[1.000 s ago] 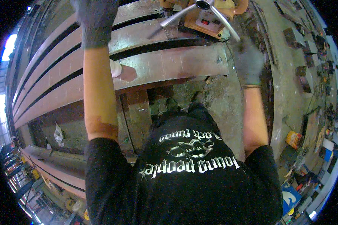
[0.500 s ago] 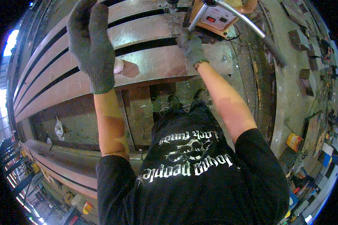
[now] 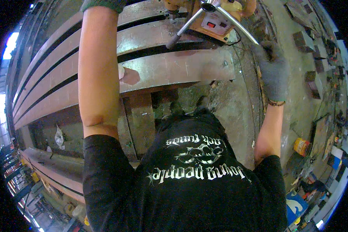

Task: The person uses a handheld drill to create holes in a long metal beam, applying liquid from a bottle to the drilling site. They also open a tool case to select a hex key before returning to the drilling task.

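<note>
Right hand (image 3: 273,71), grey glove, closed around end of steel handle (image 3: 241,27) at upper right. Handle one of several spokes on hub (image 3: 208,6) of orange drill (image 3: 216,21), top centre, standing on far end of steel beams (image 3: 104,73). Left hand (image 3: 101,4) raised to top edge, only green glove cuff in view; grip cannot be told. Left forearm crossing beams. Black shirt filling lower frame. Orange can (image 3: 302,146) on floor at right.

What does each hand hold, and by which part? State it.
The right hand grips the outer end of one metal handle on the orange drill. The left hand is mostly cut off at the top edge; its hold cannot be told.
</note>
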Demonstrator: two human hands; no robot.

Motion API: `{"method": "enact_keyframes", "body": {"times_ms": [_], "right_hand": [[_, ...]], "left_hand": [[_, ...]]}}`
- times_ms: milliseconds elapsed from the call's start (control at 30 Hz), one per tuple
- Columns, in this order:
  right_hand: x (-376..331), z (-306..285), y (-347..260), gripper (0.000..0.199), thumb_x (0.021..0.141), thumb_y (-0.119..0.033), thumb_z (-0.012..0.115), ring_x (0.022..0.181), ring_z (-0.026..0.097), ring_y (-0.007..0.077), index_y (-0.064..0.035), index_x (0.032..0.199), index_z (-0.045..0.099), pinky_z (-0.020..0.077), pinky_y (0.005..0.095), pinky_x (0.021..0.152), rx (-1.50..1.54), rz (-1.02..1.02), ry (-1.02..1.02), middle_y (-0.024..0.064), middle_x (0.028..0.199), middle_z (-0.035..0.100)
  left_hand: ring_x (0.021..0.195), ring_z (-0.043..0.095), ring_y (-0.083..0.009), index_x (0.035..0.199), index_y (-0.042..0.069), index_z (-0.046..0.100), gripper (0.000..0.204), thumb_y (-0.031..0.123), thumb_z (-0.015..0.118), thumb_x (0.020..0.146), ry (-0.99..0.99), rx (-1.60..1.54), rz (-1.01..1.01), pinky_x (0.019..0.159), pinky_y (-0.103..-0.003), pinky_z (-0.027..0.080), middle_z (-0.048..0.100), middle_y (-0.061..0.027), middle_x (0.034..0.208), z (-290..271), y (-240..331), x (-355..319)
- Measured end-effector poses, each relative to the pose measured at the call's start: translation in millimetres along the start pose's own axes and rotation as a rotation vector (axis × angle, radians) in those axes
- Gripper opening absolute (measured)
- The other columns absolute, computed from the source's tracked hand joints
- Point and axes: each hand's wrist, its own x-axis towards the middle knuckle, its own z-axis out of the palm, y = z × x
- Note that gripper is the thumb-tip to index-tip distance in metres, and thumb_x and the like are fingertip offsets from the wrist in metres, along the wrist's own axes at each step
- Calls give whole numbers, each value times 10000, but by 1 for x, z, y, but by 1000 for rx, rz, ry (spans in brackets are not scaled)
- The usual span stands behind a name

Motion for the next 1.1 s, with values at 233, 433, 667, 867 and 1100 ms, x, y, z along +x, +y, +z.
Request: {"method": "enact_keyframes", "body": {"times_ms": [233, 433, 667, 867, 1100], "right_hand": [[23, -27, -23, 270, 1028, -256, 699, 889, 654, 114, 6, 1083, 732, 524, 299, 834, 48, 9, -47, 74, 970, 753], [25, -30, -29, 256, 1031, -254, 690, 818, 625, 111, -2, 1046, 730, 505, 295, 762, 5, 48, -56, 40, 887, 734], [24, -35, -30, 271, 1033, -272, 683, 814, 622, 109, -8, 1044, 738, 506, 297, 760, -3, 26, -94, 51, 896, 745], [24, -35, -31, 274, 1028, -282, 688, 805, 623, 116, -13, 1036, 740, 505, 301, 755, 7, 26, -102, 59, 884, 741], [24, -37, -30, 265, 1029, -273, 693, 780, 594, 104, -12, 1027, 736, 481, 288, 717, -29, -24, -83, 42, 851, 714]], "left_hand": [[633, 691, -259, 831, 3, 804, 608, 544, 602, 1023, 310, 512, 458, 724, -420, 552, 732, -152, 701, 27, -94, 38], [668, 717, -287, 850, 12, 811, 575, 525, 612, 1014, 350, 508, 450, 749, -438, 561, 749, -164, 735, 29, -101, 42], [617, 677, -285, 775, 6, 785, 560, 496, 635, 1000, 359, 539, 450, 718, -443, 549, 719, -168, 690, 27, -98, 35], [585, 659, -281, 762, -15, 772, 568, 485, 637, 996, 375, 487, 488, 694, -437, 542, 703, -166, 657, 29, -104, 37], [604, 682, -282, 806, -16, 793, 568, 501, 645, 991, 370, 456, 440, 700, -437, 547, 718, -172, 677, 31, -100, 31]]}}
